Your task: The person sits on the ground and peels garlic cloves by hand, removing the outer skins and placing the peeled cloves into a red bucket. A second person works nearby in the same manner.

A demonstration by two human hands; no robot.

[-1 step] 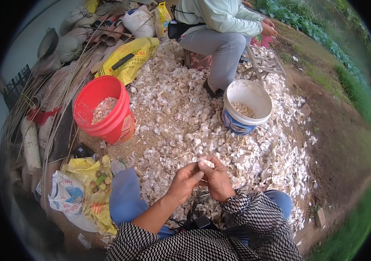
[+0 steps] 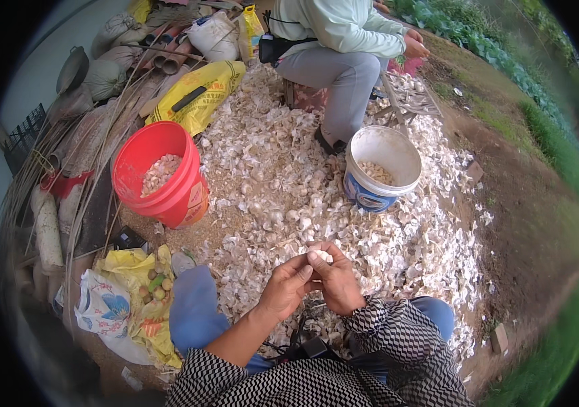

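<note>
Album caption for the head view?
Left hand and right hand meet at a whitish piece above scattered garlic skins.

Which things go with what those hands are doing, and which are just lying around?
Seem part of the job:
left hand and right hand, meeting at a small white piece
red bucket and blue-and-white bucket, pale cloves inside both
papery skins on the ground

Seem just lying about:
yellow sack
dark round pan
brick-like block

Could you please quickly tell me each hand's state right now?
Left hand: fingers curled in against the right; its grip cannot be told.
Right hand: closed, holding a whitish garlic piece.
</note>
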